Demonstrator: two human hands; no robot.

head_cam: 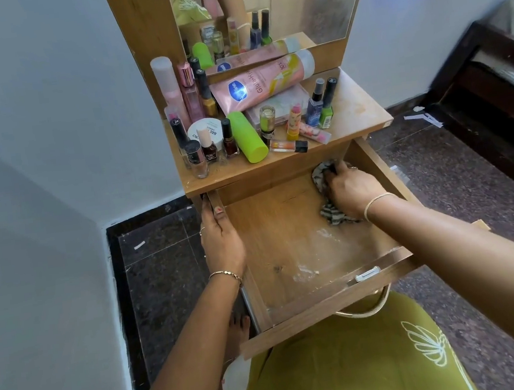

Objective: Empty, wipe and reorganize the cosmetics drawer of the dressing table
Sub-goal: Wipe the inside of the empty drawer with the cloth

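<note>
Drawer (326, 307) stands pulled out at frame centre, its bottom showing whitish smears. Pink lotion tube (264, 83) on dressing table top (357, 103), upper centre, reads "Glu…Hy" and "10X" beside a blue oval logo. White jar (206, 130) lid reads "NAIL", rest unreadable. Right hand (352, 188), fingers curled, grips striped cloth (334, 213) in drawer's back right corner. Left hand (222, 237) holds drawer's left wall, thumb inside, fingers wrapped outside.

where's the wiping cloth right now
In the head view, the cloth is in the back right corner of the open drawer, bunched under the right hand, just below the front edge of the tabletop.
</note>
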